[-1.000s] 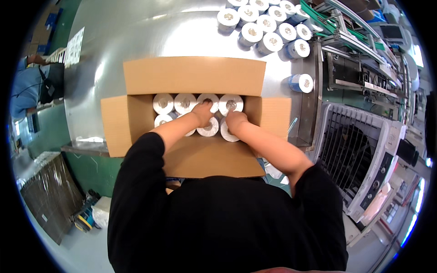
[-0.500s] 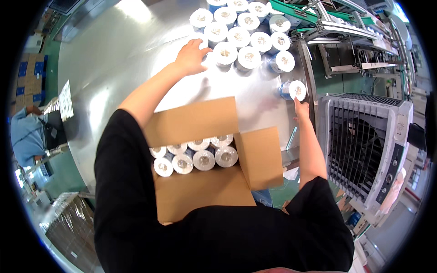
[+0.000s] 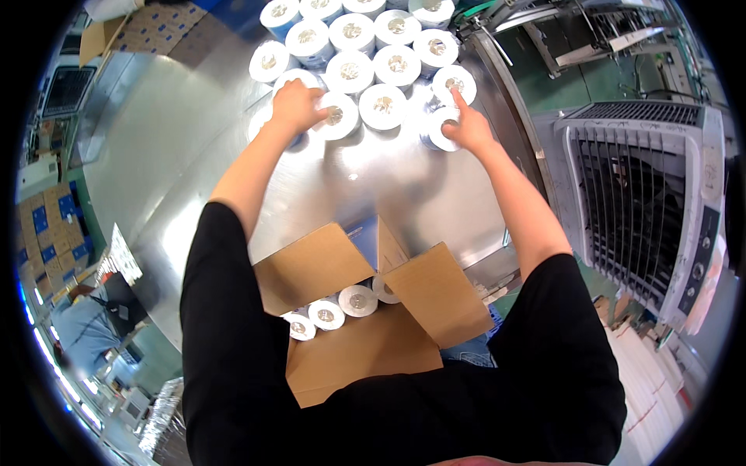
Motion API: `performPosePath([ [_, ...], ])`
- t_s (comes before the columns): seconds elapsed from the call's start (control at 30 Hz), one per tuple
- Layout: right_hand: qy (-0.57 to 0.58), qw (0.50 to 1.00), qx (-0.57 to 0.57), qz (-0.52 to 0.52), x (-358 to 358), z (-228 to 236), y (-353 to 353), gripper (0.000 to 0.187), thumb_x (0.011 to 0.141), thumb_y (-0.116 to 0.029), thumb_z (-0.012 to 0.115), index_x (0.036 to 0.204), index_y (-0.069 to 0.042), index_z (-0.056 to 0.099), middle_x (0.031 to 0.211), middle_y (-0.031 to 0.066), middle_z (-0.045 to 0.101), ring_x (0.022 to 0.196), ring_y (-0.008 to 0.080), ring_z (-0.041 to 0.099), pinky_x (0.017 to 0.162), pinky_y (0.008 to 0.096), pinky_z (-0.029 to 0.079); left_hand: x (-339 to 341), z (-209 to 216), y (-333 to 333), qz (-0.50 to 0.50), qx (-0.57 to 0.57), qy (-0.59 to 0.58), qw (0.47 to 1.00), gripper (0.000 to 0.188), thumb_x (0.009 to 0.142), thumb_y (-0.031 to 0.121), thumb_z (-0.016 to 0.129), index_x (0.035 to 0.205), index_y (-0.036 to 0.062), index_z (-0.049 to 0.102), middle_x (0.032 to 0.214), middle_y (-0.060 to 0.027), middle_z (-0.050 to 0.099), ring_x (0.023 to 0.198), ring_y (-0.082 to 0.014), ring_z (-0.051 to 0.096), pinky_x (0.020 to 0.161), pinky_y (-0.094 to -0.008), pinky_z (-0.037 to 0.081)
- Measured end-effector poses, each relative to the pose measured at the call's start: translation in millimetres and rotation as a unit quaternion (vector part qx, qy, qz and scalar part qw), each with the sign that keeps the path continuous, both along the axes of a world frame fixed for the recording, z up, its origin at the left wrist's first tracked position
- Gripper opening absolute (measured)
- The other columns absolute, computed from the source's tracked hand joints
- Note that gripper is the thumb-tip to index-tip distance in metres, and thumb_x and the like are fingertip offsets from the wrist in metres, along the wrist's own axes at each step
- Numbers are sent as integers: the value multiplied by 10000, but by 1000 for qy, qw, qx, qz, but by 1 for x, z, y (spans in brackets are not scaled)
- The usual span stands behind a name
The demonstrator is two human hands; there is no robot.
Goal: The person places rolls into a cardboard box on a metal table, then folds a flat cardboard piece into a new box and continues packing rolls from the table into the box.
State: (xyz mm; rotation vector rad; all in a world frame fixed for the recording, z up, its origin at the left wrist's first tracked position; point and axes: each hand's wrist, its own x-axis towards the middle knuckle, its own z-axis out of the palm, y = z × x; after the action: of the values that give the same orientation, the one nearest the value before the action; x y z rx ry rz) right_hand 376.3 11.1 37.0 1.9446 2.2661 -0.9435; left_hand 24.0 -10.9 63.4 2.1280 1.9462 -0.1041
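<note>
Rolls [image 3: 350,71] stand clustered on the worktop [image 3: 194,132]; the left hand [image 3: 295,107] lies over some, how closed its grip is I cannot tell; the right hand [image 3: 471,130] has its grip spread, touching two; the box [image 3: 373,356] holds more.

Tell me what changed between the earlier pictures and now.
The left hand has gone from the box to the grouped rolls; the right hand has brought the lone roll forward beside them. The box stays open, holding packed rolls.
</note>
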Motion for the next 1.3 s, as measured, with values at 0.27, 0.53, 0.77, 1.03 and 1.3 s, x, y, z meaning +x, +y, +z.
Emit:
performPosePath([
  [0.27, 56, 997, 23, -53, 18, 6, -10, 744, 627, -257, 728, 1266, 15, 461, 947, 223, 639, 897, 327, 630, 800, 380, 498, -63, 212, -139, 198, 54, -451, 868, 323, 800, 143, 623, 1058, -48, 592, 995, -52, 581, 911, -135, 524, 834, -273, 428],
  [0.53, 244, 945, 213, -38, -8, 230, -102, 661, 716, -61, 687, 1308, 14, 402, 807, 69, 680, 718, 82, 619, 663, 221, 490, -26, 255, -395, 468, -271, -524, 658, 333, 818, 138, 653, 1117, 0, 603, 1022, -59, 620, 885, -142, 586, 745, -298, 501],
  [0.77, 241, 800, -40, 547, -62, 252, -253, 684, 733, -184, 706, 1313, -34, 376, 804, 152, 588, 714, 323, 593, 607, 410, 485, -9, 193, -449, 19, -140, 21, 990, 273, 616, 203, 668, 840, 48, 680, 932, -127, 503, 995, -306, 448, 885, -392, 396],
  [1.03, 92, 817, -178, 540, -206, 108, -364, 703, 753, -114, 590, 1324, 121, 254, 714, 240, 605, 703, 366, 611, 621, 425, 495, -46, 101, -492, -27, -109, 38, 993, 318, 681, 180, 599, 983, 127, 683, 1140, -178, 487, 1131, -343, 429, 889, -402, 436],
  [1.3, 305, 827, -165, 441, -181, 164, -302, 326, 808, -257, 653, 1093, -99, 625, 873, 136, 661, 797, 325, 640, 755, 390, 504, -55, 185, -368, 322, -58, -439, 837, 196, 857, 201, 580, 913, 48, 688, 736, -102, 659, 680, -254, 626, 680, -342, 502],
])
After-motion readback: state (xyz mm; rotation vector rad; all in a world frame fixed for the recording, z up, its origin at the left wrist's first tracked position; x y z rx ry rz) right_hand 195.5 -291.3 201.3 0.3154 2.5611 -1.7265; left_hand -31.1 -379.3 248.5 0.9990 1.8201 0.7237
